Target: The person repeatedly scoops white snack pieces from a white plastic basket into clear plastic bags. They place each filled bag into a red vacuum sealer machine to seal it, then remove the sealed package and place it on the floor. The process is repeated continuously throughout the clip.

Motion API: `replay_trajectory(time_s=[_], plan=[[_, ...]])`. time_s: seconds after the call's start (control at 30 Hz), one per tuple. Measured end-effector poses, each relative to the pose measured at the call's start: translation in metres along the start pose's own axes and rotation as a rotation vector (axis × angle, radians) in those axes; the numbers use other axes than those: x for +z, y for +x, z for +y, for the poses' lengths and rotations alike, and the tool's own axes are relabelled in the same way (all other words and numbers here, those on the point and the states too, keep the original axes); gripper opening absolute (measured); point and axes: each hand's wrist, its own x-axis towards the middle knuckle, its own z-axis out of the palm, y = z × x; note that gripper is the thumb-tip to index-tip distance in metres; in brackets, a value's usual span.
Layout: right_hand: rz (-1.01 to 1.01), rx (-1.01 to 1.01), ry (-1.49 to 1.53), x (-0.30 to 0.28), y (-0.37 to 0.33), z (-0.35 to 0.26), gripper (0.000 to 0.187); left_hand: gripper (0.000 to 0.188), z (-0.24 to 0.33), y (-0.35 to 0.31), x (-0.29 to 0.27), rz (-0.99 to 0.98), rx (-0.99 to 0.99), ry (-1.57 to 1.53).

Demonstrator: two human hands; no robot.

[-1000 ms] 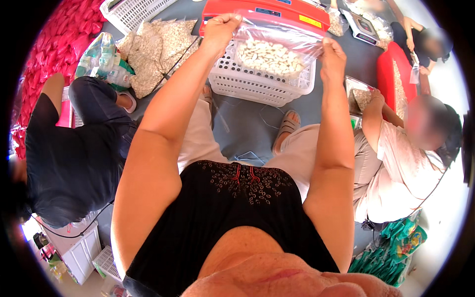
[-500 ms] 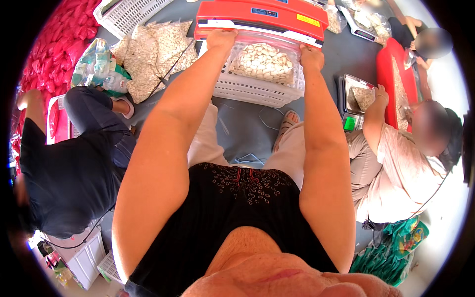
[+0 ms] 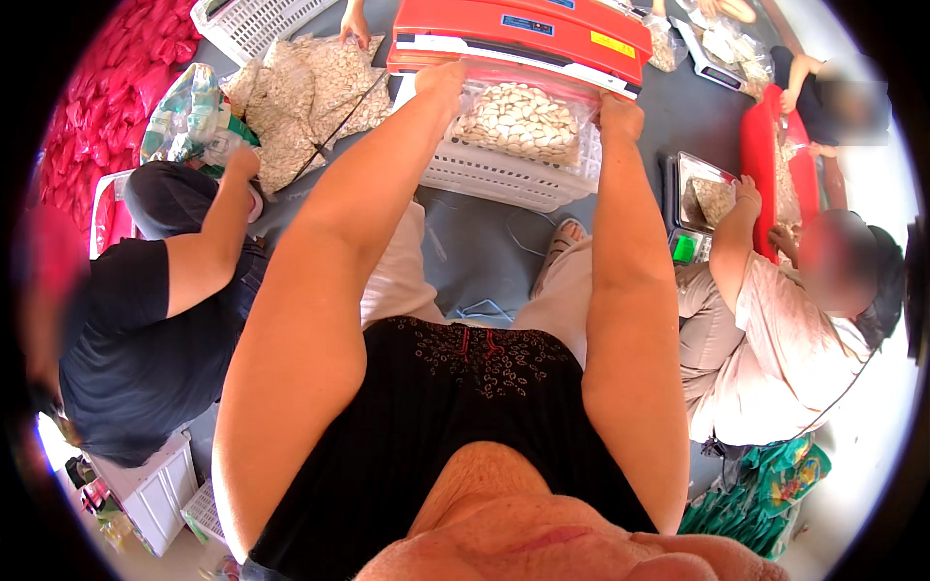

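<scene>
A clear plastic bag (image 3: 518, 121) filled with flat white seeds or beans lies in front of me. Its mouth runs up to the long edge of a red bag sealer (image 3: 518, 48). My left hand (image 3: 441, 79) closes on the bag's upper left corner, close by the sealer's front strip. At the opposite corner, my right hand (image 3: 620, 114) is closed on the bag too; some fingertips of both hands are hidden. Beneath the bag, an overturned-looking white plastic basket (image 3: 504, 179) supports it.
Filled seed bags (image 3: 291, 102) lie on the grey floor at left, a co-worker's hand (image 3: 358, 29) on them. A person in black (image 3: 145, 339) sits left. Right are a scale (image 3: 686, 218), a red tub (image 3: 760, 184) and a person in a pale shirt (image 3: 785, 358).
Both my hands stay at the bag's corners. A co-worker's hand has come onto the filled bags at the top. The person at left has swung an arm over toward the green-and-white packaging.
</scene>
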Motion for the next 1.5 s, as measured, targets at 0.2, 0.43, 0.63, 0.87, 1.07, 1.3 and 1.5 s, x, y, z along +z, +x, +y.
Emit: replay_trajectory(time_s=[0.2,0.43,0.63,0.87,1.07,1.3,1.5], plan=[[0.337,-0.212,-0.316,-0.041,-0.056,-0.056,0.023,0.014,-0.012,0.028,-0.012,0.022,0.088,0.065],[0.281,-0.995,-0.369,-0.016,-0.083,-0.07,0.029,0.015,-0.008,0.021,-0.008,-0.005,0.059,0.098],[0.212,-1.275,-0.543,0.022,-0.103,-0.061,0.04,0.01,-0.01,0.027,-0.014,-0.088,0.072,-0.064],[0.135,-1.218,-0.629,0.018,-0.11,-0.068,0.03,0.015,-0.004,0.021,-0.012,-0.088,0.048,-0.032],[0.145,-1.222,-0.65,0.023,-0.11,-0.067,0.024,0.02,-0.005,0.026,-0.014,-0.079,-0.015,0.016],[0.143,-1.242,-0.646,0.022,-0.109,-0.067,0.02,0.022,0.005,0.017,-0.02,-0.195,-0.07,0.05],[0.141,-1.235,-0.621,0.021,-0.109,-0.067,0.022,0.016,0.007,0.009,-0.017,-0.183,-0.116,0.07]])
